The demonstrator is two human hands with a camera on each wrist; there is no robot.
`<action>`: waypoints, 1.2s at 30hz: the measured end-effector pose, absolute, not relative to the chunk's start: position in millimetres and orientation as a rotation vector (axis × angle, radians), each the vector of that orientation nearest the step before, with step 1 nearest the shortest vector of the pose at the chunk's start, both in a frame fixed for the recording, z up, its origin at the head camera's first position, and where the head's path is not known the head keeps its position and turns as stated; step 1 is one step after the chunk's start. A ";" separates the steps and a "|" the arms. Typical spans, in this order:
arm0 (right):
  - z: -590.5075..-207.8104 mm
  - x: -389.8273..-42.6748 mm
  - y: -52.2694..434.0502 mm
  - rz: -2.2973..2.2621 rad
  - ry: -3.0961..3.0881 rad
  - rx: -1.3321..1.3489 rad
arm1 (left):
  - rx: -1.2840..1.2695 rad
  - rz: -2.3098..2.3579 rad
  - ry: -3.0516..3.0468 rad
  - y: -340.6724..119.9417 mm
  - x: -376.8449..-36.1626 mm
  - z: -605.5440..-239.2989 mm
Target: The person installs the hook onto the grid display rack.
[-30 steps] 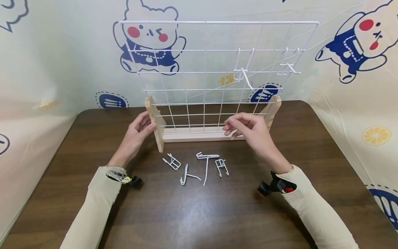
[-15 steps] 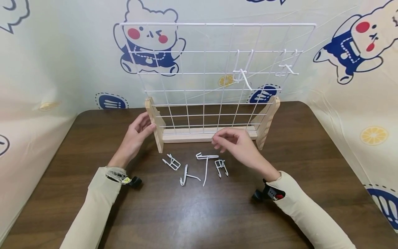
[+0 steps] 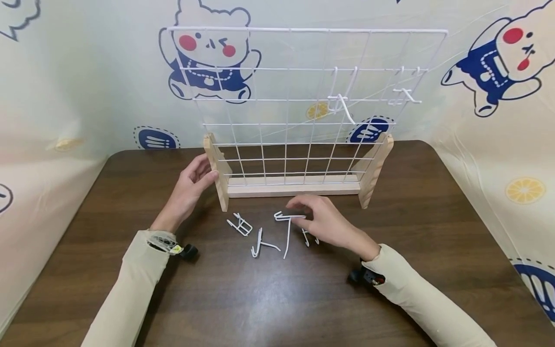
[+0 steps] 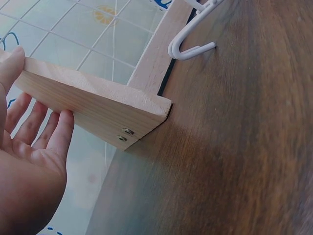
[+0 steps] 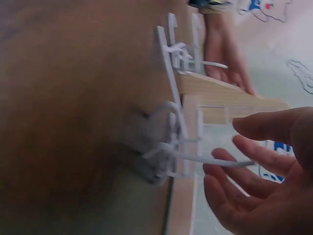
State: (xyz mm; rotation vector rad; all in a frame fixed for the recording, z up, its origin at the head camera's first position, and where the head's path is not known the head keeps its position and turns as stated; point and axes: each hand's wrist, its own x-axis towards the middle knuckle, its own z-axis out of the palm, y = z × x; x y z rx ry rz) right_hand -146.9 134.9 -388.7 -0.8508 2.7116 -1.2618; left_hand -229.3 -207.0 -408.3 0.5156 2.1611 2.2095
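Note:
A white wire grid panel stands upright in a wooden stand. My left hand rests against the stand's left foot, with straight fingers along its outer face and the thumb on its edge. My right hand hovers low over several white wire hooks on the table, fingers loosely spread. Its fingertips are at the head of a long hook, holding nothing. A small hook lies partly hidden under that hand. Two more hooks lie to the left.
Two hooks hang on the upper right of the grid. The dark wooden table is ringed by a cartoon-printed backdrop close behind and at both sides. A hook lies near the stand's base in the left wrist view.
My right hand came down and left from the stand's right end to the hooks on the table. The left hand stayed at the left foot.

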 end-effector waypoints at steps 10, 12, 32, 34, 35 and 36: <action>-404.9 -142.4 129.7 -0.971 2.835 -0.894 | 0.510 2.183 2.180 -207.8 -228.7 -407.9; -406.6 -142.6 129.6 -0.960 2.843 -0.886 | 0.513 2.175 2.184 -208.1 -228.5 -407.8; -418.0 -151.6 133.8 -1.075 2.816 -0.864 | 0.511 2.163 2.191 -208.1 -227.6 -406.1; -417.5 -151.2 133.8 -1.077 2.813 -0.865 | 0.509 2.160 2.195 -208.0 -227.3 -405.8; -417.2 -151.0 133.8 -1.077 2.813 -0.865 | 0.509 2.160 2.196 -207.9 -227.3 -405.6; -416.7 -150.8 133.8 -1.076 2.814 -0.864 | 0.510 2.160 2.196 -207.7 -227.3 -405.3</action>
